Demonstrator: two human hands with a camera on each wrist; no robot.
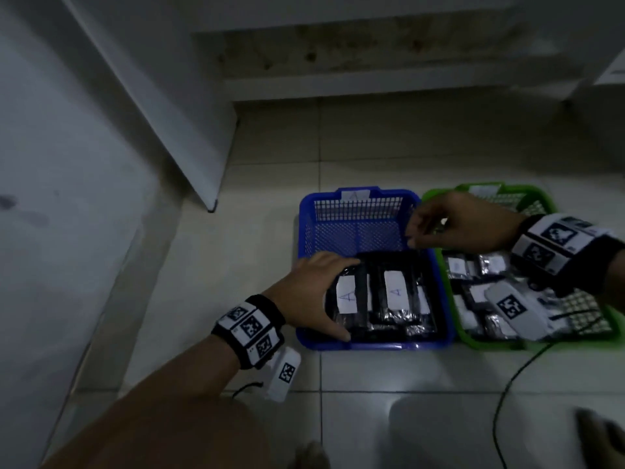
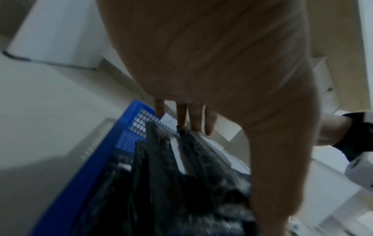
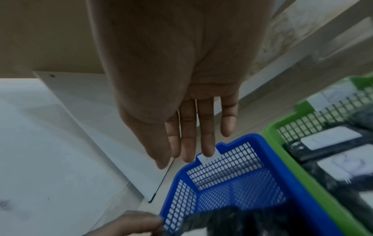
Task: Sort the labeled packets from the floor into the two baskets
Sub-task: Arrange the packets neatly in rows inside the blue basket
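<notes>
The blue basket point(image 1: 304, 231) stands on the tile floor with several black packets marked A point(image 1: 395, 294) lying in its near half. My left hand point(image 1: 324, 292) rests on the leftmost packets, its fingers straight over the far edge and its thumb at the near edge. In the left wrist view the left hand point(image 2: 191, 124) lies along the packets point(image 2: 181, 175). My right hand point(image 1: 426, 231) hovers over the blue basket's right wall, fingers relaxed and holding nothing. The green basket point(image 1: 480, 341) to the right holds several labeled packets point(image 1: 480, 292). The right wrist view shows my right hand point(image 3: 191, 143) above the blue basket point(image 3: 302, 199).
A white cabinet panel point(image 1: 169, 113) stands at the left, and a low ledge runs behind the baskets. A black cable point(image 1: 507, 384) trails over the tiles in front of the green basket. A white tag point(image 1: 355, 194) sits on the blue basket's far rim.
</notes>
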